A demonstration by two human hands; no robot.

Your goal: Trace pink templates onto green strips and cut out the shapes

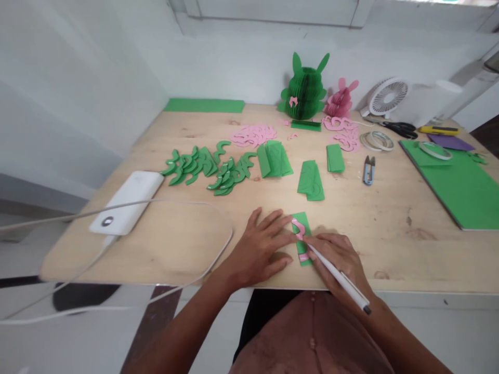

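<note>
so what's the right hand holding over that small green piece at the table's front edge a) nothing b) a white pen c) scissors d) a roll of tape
b: the right hand grips a white pen with its tip at the pink template lying on the small green piece, while the left hand presses flat beside it.
</note>
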